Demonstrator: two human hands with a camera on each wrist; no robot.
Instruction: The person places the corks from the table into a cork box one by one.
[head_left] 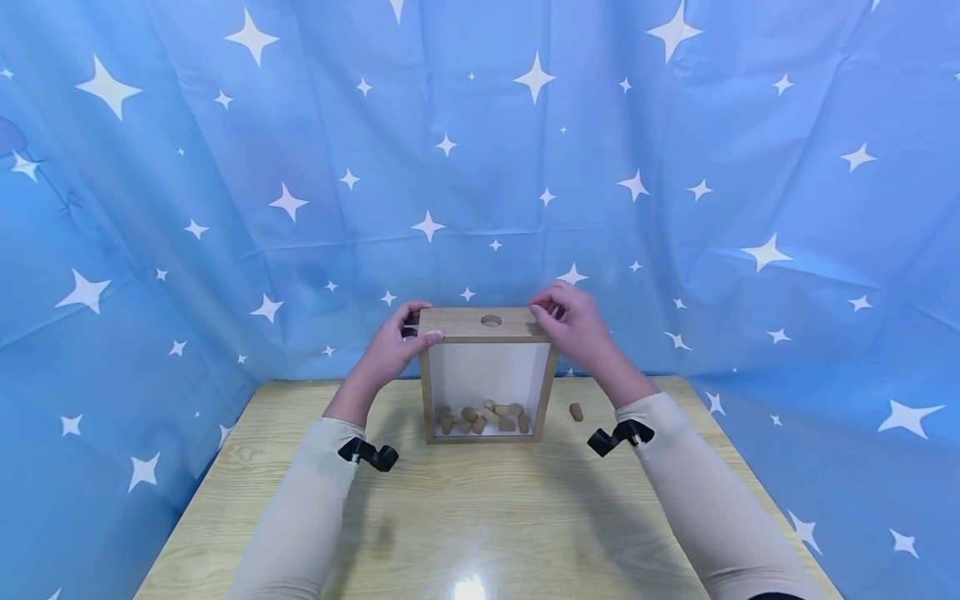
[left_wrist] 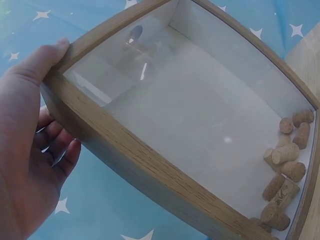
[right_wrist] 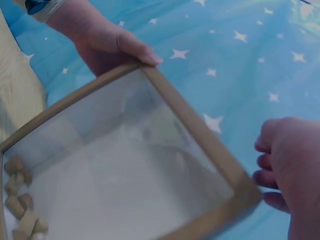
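Oak-toned wooden frame box (head_left: 487, 375) standing upright on table (head_left: 465, 517), glass front facing the wearer, round hole (head_left: 491, 320) in top edge pointing up. Left hand (head_left: 390, 350) gripping top-left corner, thumb over front edge, fingers curling behind. Corks (head_left: 483, 418) lying heaped inside at the bottom. Right hand (head_left: 573, 325) curling against top-right corner; grip unclear. Lone cork (head_left: 576, 411) lying just right of box.

Behind my wooden table (head_left: 465, 533) hangs a blue star-printed curtain (head_left: 225, 208). One loose cork (head_left: 576, 411) lies on the tabletop.
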